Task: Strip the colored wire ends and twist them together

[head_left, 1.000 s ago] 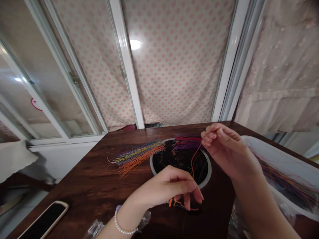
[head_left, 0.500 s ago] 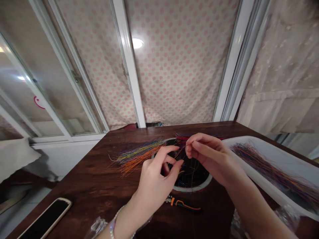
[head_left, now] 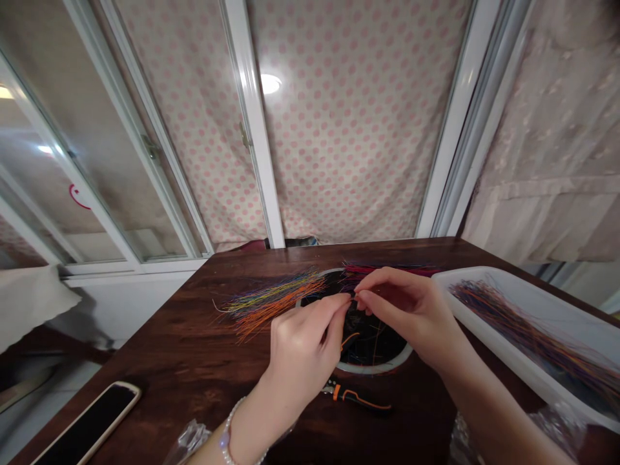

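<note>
My left hand (head_left: 305, 342) and my right hand (head_left: 411, 313) meet fingertip to fingertip above a round dark tray (head_left: 387, 365) with a pale rim. Both are closed in a pinch on a thin wire (head_left: 354, 298), of which only a tiny piece shows between them. Left of the tray, partly over its rim, lies a bundle of orange wires (head_left: 271, 313) beside yellow, blue and grey wires (head_left: 274, 292). Red and purple wires (head_left: 356, 271) lie behind my right fingers. Loose wire bits are in the tray.
Orange-and-black handled pliers (head_left: 361, 397) lie in front of the tray, their head hidden by my left arm. A white bin (head_left: 479, 336) of mixed wires stands at right. A phone (head_left: 90, 426) lies at left, clear plastic (head_left: 191, 439) near my left forearm.
My left thumb and fingers, apart before, have closed and moved up to my right fingertips. My right hand has shifted slightly left and down, still pinching.
</note>
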{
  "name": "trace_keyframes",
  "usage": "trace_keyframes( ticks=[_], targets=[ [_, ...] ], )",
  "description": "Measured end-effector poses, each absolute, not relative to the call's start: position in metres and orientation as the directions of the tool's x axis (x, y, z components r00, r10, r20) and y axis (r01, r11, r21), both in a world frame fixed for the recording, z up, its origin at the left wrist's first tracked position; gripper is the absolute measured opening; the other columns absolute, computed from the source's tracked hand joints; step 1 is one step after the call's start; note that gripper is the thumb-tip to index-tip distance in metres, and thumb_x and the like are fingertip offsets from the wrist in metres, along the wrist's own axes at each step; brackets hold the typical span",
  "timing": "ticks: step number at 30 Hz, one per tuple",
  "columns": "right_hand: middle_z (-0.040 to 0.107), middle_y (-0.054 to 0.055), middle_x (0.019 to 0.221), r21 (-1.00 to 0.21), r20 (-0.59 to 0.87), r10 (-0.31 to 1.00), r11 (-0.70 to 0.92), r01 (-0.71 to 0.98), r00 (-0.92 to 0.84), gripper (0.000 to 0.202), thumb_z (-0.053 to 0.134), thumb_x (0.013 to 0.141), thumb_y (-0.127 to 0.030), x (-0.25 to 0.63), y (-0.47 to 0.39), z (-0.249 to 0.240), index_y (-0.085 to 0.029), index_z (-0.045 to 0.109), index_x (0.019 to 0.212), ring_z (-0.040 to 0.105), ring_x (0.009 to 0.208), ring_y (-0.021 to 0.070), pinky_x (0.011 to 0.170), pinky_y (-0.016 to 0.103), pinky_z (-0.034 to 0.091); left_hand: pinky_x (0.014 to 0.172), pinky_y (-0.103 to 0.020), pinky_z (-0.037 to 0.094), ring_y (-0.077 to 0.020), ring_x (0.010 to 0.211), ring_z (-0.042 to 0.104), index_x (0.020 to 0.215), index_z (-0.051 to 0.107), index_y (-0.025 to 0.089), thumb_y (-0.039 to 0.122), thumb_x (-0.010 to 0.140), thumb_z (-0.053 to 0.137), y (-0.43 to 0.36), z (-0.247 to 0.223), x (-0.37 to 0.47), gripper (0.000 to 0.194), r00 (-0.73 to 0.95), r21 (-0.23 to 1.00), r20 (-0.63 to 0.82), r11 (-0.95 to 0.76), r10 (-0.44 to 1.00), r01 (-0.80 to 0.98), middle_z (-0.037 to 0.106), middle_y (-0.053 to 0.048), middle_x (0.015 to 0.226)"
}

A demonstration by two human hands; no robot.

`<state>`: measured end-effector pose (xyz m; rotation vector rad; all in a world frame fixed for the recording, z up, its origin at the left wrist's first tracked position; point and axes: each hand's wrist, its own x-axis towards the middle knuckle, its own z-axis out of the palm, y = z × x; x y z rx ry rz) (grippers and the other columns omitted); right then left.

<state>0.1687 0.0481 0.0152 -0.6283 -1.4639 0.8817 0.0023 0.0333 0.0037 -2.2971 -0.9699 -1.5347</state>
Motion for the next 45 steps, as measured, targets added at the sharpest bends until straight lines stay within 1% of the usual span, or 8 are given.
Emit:
trace_keyframes(
  ticks=[16, 19, 21, 26, 32, 37, 41, 45],
  targets=[
    [0.073, 0.0, 0.072, -0.635, 0.728, 0.684, 0.697, 0.332, -0.044, 0.009, 0.068, 0.086, -0.018, 0.169, 0.046, 0.008, -0.02, 0.072, 0.079, 0.067, 0.064, 0.0127, 0.061, 0.022, 0.054, 0.052, -0.025, 0.044, -0.0132, 0.052, 0.066, 0.108, 0.067, 0.006, 0.005, 0.095, 0.055, 0.04, -0.009, -0.003, 0.018, 0.393, -0.244, 0.91, -0.596, 0.133, 0.765, 0.075, -0.006, 0.07],
    [0.071, -0.002, 0.071, -0.542, 0.783, 0.613, 0.754, 0.37, -0.102, 0.013, 0.065, 0.087, -0.011, 0.171, 0.047, 0.01, -0.019, 0.07, 0.078, 0.064, 0.065, 0.0102, 0.063, 0.019, 0.052, 0.053, -0.023, 0.047, -0.013, 0.054, 0.067, 0.099, 0.07, 0.009, 0.006, 0.093, 0.055, 0.038, -0.003, 0.0, 0.016, 0.314, -0.077, 0.925, -0.705, 0.213, 0.705, 0.075, -0.006, 0.072],
    [0.069, -0.001, 0.071, -0.485, 0.809, 0.566, 0.794, 0.368, -0.155, 0.016, 0.062, 0.086, -0.006, 0.171, 0.048, 0.012, -0.017, 0.068, 0.077, 0.063, 0.065, 0.009, 0.064, 0.017, 0.05, 0.051, -0.019, 0.046, -0.0101, 0.049, 0.063, 0.087, 0.071, 0.012, 0.007, 0.091, 0.056, 0.035, 0.005, 0.001, 0.016, 0.228, 0.214, 0.879, -0.774, 0.419, 0.596, 0.073, -0.002, 0.066],
    [0.068, 0.0, 0.072, -0.407, 0.84, 0.479, 0.867, 0.289, -0.254, 0.016, 0.062, 0.087, -0.003, 0.172, 0.049, 0.015, -0.016, 0.066, 0.079, 0.063, 0.066, 0.0083, 0.064, 0.016, 0.05, 0.038, -0.016, 0.03, -0.0059, 0.036, 0.041, 0.073, 0.067, 0.016, 0.021, 0.087, 0.058, 0.031, 0.022, -0.003, 0.018, 0.211, 0.864, 0.432, -0.469, 0.877, 0.185, 0.053, 0.005, 0.042],
    [0.069, 0.001, 0.074, -0.376, 0.855, 0.421, 0.905, 0.196, -0.302, 0.011, 0.066, 0.087, -0.006, 0.173, 0.044, 0.016, -0.016, 0.067, 0.084, 0.063, 0.068, 0.0085, 0.065, 0.017, 0.051, 0.036, -0.017, 0.014, -0.0031, 0.035, 0.023, 0.073, 0.065, 0.016, 0.034, 0.084, 0.064, 0.034, 0.024, -0.007, 0.021, 0.379, 0.984, 0.175, -0.152, 0.909, -0.089, 0.047, 0.007, 0.041],
    [0.066, 0.0, 0.072, -0.32, 0.914, 0.364, 0.918, 0.235, -0.178, 0.014, 0.063, 0.085, -0.003, 0.167, 0.042, 0.013, -0.017, 0.064, 0.084, 0.062, 0.066, 0.0092, 0.061, 0.018, 0.051, 0.036, -0.016, 0.018, -0.003, 0.035, 0.024, 0.073, 0.064, 0.017, 0.032, 0.083, 0.065, 0.032, 0.022, -0.001, 0.019, 0.373, 0.973, 0.193, -0.128, 0.908, -0.19, 0.045, 0.008, 0.042],
    [0.064, 0.0, 0.07, -0.277, 0.931, 0.344, 0.883, 0.378, -0.12, 0.015, 0.061, 0.084, -0.001, 0.164, 0.041, 0.013, -0.016, 0.062, 0.083, 0.061, 0.064, 0.0083, 0.062, 0.017, 0.051, 0.041, -0.017, 0.035, -0.0058, 0.039, 0.043, 0.075, 0.067, 0.015, 0.02, 0.088, 0.061, 0.031, 0.015, 0.004, 0.015, 0.144, 0.769, 0.595, -0.612, 0.791, 0.183, 0.056, 0.004, 0.05],
    [0.063, 0.002, 0.074, -0.228, 0.915, 0.347, 0.865, 0.447, -0.204, 0.016, 0.057, 0.086, 0.001, 0.167, 0.042, 0.012, -0.014, 0.062, 0.083, 0.06, 0.066, 0.008, 0.066, 0.017, 0.05, 0.05, -0.023, 0.042, -0.0106, 0.049, 0.057, 0.083, 0.069, 0.011, 0.009, 0.091, 0.061, 0.035, 0.006, 0.002, 0.012, 0.275, -0.009, 0.929, -0.728, 0.248, 0.686, 0.068, -0.002, 0.06]
  ],
)
